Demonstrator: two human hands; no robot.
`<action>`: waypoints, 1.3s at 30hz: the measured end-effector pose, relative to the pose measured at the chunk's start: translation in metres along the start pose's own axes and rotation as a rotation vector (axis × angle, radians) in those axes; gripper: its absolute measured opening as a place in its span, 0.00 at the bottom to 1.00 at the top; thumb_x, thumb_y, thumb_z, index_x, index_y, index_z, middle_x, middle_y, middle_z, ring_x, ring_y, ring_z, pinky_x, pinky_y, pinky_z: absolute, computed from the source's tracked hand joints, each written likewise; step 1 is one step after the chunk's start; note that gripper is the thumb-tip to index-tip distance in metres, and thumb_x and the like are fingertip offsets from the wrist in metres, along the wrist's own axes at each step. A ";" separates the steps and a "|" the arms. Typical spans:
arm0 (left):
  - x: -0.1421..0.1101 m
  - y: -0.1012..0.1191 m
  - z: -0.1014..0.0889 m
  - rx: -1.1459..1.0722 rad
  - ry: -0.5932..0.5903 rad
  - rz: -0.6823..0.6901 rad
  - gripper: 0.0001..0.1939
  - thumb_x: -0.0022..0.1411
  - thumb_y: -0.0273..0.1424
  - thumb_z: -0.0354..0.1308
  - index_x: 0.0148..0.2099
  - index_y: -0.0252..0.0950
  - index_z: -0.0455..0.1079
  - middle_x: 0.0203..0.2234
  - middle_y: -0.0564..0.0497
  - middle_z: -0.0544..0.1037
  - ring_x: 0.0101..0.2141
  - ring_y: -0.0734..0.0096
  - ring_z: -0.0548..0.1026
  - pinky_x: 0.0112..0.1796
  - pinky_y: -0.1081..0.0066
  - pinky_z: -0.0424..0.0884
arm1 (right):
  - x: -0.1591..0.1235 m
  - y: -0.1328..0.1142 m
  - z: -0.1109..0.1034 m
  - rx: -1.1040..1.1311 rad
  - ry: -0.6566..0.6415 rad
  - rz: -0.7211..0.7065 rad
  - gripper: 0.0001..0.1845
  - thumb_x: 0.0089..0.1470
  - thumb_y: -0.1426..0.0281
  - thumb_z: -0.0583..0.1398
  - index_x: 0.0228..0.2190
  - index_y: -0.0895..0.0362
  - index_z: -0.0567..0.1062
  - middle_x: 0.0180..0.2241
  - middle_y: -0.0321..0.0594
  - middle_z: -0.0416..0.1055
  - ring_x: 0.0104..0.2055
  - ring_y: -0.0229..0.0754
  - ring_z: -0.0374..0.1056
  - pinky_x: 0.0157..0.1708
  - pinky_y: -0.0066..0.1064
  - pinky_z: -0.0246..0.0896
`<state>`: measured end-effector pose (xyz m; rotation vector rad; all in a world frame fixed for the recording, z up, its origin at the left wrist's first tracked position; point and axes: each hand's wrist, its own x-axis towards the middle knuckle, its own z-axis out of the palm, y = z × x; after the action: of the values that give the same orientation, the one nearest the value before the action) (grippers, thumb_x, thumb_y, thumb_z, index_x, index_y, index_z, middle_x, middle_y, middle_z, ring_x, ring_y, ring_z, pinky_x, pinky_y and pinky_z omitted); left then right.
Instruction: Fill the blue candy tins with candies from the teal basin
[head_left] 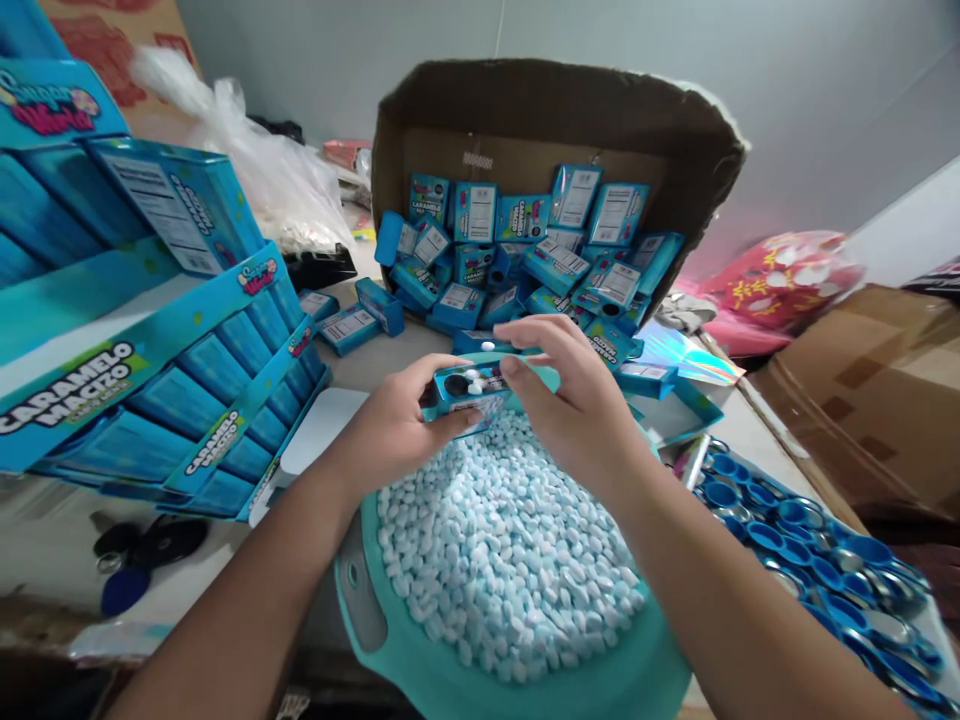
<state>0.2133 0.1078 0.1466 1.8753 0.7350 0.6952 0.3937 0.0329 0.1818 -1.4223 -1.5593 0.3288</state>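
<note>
A small blue candy box is gripped by my left hand, thumb in front, over a turquoise basin. Its upper face has a dark round hole, and white candies lie beside that hole. Just above the box is another white candy, close to the fingertips of my right hand. The right fingers stretch out over the box, with the thumb apart from them near its right end. Below both hands, the turquoise basin holds a heap of pale blue and white candies.
Behind stands a tilted cardboard box with many blue candy boxes. Stacked display cartons rise at left. A tray of blue ring-shaped pieces lies at right, near a large carton and a pink bag.
</note>
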 end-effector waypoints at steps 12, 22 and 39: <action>-0.003 0.009 -0.003 0.228 -0.043 0.040 0.25 0.63 0.45 0.61 0.59 0.43 0.69 0.49 0.49 0.79 0.45 0.59 0.78 0.41 0.67 0.73 | 0.002 0.006 0.003 -0.206 -0.135 -0.044 0.09 0.57 0.76 0.60 0.35 0.52 0.80 0.37 0.41 0.72 0.39 0.44 0.69 0.37 0.37 0.64; -0.006 0.012 -0.004 0.163 -0.127 0.150 0.23 0.65 0.44 0.60 0.58 0.41 0.68 0.50 0.50 0.78 0.49 0.60 0.76 0.45 0.69 0.70 | -0.004 -0.007 0.007 -0.154 -0.139 -0.065 0.07 0.54 0.76 0.60 0.33 0.52 0.73 0.39 0.40 0.70 0.40 0.45 0.69 0.38 0.38 0.63; -0.008 0.008 -0.001 0.111 0.057 0.076 0.29 0.60 0.47 0.64 0.60 0.42 0.68 0.51 0.47 0.79 0.48 0.59 0.78 0.45 0.66 0.75 | -0.001 0.002 0.003 0.071 -0.005 0.099 0.10 0.62 0.60 0.61 0.41 0.52 0.75 0.43 0.41 0.72 0.49 0.46 0.69 0.46 0.38 0.63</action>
<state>0.2091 0.0994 0.1530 1.9995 0.7552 0.7719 0.3923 0.0344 0.1783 -1.4472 -1.4696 0.4428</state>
